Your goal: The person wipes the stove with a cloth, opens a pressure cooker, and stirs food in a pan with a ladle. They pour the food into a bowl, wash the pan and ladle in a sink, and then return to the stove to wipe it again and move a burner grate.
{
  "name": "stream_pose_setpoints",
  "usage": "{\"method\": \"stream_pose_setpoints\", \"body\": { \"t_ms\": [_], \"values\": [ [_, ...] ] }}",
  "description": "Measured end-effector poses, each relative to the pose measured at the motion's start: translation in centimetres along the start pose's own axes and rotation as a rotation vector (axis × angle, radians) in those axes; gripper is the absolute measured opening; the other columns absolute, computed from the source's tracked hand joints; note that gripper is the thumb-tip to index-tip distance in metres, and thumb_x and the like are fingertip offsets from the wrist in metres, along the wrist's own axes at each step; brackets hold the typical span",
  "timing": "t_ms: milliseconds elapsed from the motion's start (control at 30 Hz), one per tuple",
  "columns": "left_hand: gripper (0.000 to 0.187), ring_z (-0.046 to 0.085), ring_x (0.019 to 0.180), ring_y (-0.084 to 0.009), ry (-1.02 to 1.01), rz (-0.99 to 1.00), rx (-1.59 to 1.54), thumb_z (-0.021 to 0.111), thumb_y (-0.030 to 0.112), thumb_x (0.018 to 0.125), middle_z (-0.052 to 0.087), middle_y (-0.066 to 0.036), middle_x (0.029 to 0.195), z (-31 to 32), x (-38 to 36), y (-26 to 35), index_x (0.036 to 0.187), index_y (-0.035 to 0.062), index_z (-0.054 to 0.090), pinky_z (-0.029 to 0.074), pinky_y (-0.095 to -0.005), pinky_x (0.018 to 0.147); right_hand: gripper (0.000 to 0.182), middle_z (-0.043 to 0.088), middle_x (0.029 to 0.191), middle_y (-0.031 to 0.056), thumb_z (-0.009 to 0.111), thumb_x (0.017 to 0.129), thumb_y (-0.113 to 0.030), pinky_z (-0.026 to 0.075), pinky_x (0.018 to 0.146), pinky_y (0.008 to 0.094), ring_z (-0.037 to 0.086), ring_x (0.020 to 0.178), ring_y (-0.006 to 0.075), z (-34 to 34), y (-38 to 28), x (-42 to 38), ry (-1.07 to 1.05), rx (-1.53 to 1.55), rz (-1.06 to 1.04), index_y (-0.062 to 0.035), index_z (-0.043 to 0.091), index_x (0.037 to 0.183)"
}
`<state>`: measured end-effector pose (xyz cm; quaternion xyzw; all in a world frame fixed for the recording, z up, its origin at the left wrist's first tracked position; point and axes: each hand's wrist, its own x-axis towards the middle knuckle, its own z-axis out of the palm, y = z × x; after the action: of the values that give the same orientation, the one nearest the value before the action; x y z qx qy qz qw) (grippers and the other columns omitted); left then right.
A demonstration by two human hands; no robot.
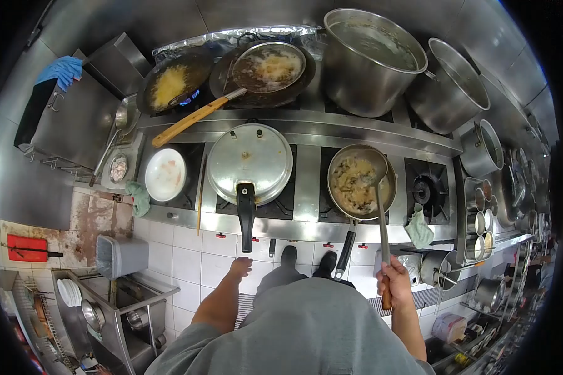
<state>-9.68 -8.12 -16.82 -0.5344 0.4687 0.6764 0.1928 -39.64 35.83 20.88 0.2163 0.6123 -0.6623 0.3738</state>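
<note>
Grey metal forms the bowl and shaft of the long-handled ladle with a brown wooden grip (382, 219), and on my feed its bowl sits inside the far right part of a round metal pan with a long black handle (340, 210). I cannot tell how deep the bowl reaches into the pale brown chunky food (349, 186) there. At the near end I see the right hand (395, 281) wrapped around the handle, fingers and thumb closed on it. I have the left hand (241, 267) over at the other side, loosely open with bent fingers and nothing visible in it, just nearer the body than the black-handled end of a round silver pressure cooker (251, 169); I see a gap between them. Both vessels stand on the long stainless-steel stove (306, 181), the pan right of the cooker. Right of the pan I make out a bare black burner (424, 189), with a pale green cloth (419, 228) on the steel edge before it. Left of the cooker lie a thin wooden stick (201, 194) and a white oval dish with brownish smears (165, 174). Along the back row I count a dark wok of yellow food (200, 65) with blue flame below, then a round strainer with a pale wooden handle (193, 120) across a second wok, then two tall, open stainless-steel pots (363, 84), the larger on the left.
</note>
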Motion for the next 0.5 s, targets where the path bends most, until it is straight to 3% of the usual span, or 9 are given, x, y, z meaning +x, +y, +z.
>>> {"method": "stream_pose_setpoints", "body": {
  "t_ms": [100, 133, 233, 267, 333, 400, 500],
  "values": [
    [0.043, 0.067, 0.114, -0.0337, 0.047, 0.023, -0.313, 0.058, 0.038, 0.1, 0.066, -0.015, 0.124, 2.2, 0.4, 2.3, 0.131, 0.0083, 0.056, 0.051, -0.0568, 0.1, 0.039, 0.056, 0.068, 0.0008, 0.06, 0.101, -0.01, 0.043, 0.037, 0.0275, 0.051, 0.043, 0.0107, -0.1, -0.4, 0.6, 0.085, -0.245, -0.138, -0.0113, 0.057, 0.14],
    [0.042, 0.066, 0.116, -0.0348, 0.082, 0.011, -0.422, 0.055, 0.039, 0.101, 0.065, -0.016, 0.126, 2.7, 0.9, 2.4, 0.131, 0.009, 0.055, 0.05, -0.0581, 0.101, 0.049, 0.056, 0.069, -0.001, 0.06, 0.1, -0.006, 0.041, 0.038, 0.0257, 0.048, 0.044, 0.0073, -0.5, -0.2, 0.9, 0.112, -0.316, -0.193, -0.0102, 0.053, 0.148],
    [0.041, 0.06, 0.126, -0.0382, 0.004, -0.008, -0.789, 0.049, 0.039, 0.102, 0.06, -0.019, 0.133, 3.5, 4.5, 2.0, 0.132, 0.0111, 0.051, 0.048, -0.0596, 0.104, 0.054, 0.064, 0.079, 0.0033, 0.061, 0.099, -0.004, 0.042, 0.045, 0.0247, 0.05, 0.051, 0.0063, -1.7, 1.0, 1.8, 0.28, -0.523, -0.316, -0.0063, 0.051, 0.151],
    [0.039, 0.06, 0.122, -0.0375, -0.037, -0.019, -0.829, 0.051, 0.039, 0.1, 0.059, -0.019, 0.128, 3.7, 6.1, 1.5, 0.127, 0.0107, 0.053, 0.048, -0.0584, 0.104, 0.057, 0.071, 0.095, 0.0105, 0.061, 0.098, -0.003, 0.042, 0.052, 0.0237, 0.052, 0.059, 0.0063, -2.6, 1.9, 2.2, 0.33, -0.609, -0.412, -0.0019, 0.047, 0.153],
    [0.037, 0.06, 0.115, -0.0363, -0.121, -0.037, -0.911, 0.055, 0.041, 0.096, 0.059, -0.018, 0.119, 4.1, 9.3, 1.2, 0.116, 0.0099, 0.058, 0.047, -0.0561, 0.103, 0.054, 0.071, 0.094, 0.0076, 0.061, 0.097, 0.0, 0.043, 0.052, 0.0228, 0.054, 0.06, 0.0051, -4.0, 3.5, 3.0, 0.373, -0.806, -0.583, -0.0008, 0.05, 0.15],
    [0.035, 0.059, 0.102, -0.0326, -0.145, -0.065, -0.945, 0.058, 0.043, 0.092, 0.056, -0.016, 0.102, 4.8, 10.5, 1.3, 0.102, 0.01, 0.061, 0.046, -0.052, 0.1, 0.051, 0.07, 0.092, 0.0114, 0.061, 0.098, -0.003, 0.045, 0.051, 0.0255, 0.057, 0.06, 0.0088, -4.7, 4.0, 2.1, 0.349, -0.77, -0.38, -0.001, 0.051, 0.148],
    [0.034, 0.058, 0.103, -0.0321, -0.232, -0.029, -0.982, 0.056, 0.044, 0.092, 0.056, -0.015, 0.099, 4.7, 11.0, 1.2, 0.101, 0.0112, 0.061, 0.046, -0.0514, 0.098, 0.043, 0.066, 0.084, 0.0113, 0.061, 0.098, -0.006, 0.046, 0.047, 0.0307, 0.059, 0.056, 0.0137, -1.2, 2.2, -1.1, 0.25, -0.532, -0.007, -0.0022, 0.056, 0.141]
  ]
}}
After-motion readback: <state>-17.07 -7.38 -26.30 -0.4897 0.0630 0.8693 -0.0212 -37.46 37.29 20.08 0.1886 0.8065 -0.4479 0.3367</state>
